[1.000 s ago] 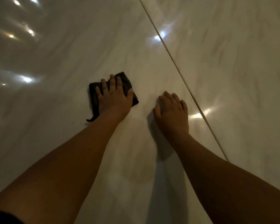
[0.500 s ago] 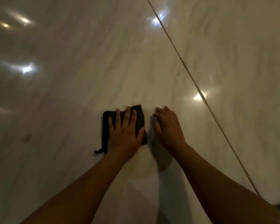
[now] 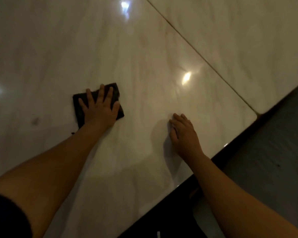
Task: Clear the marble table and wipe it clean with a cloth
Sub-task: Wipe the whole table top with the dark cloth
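Head view: left hand [image 3: 100, 109] lies flat on a dark folded cloth [image 3: 77, 104], fingers [image 3: 101, 91] straight and spread, pressing it onto the marble counter [image 3: 144, 48]. Cloth corners show past the fingertips and thumb. Well apart to the right, right hand [image 3: 185, 134] rests palm down on the marble, fingers loosely bent, holding nothing. Faint dark smudge [image 3: 35, 121] left of the cloth. A seam [image 3: 205, 60] between slabs runs diagonally beyond both hands. The counter's dark edge [image 3: 163, 203] cuts across lower right, near the right wrist, with grey floor [image 3: 273, 152] past it. Polished marble extends left and ahead of the cloth.
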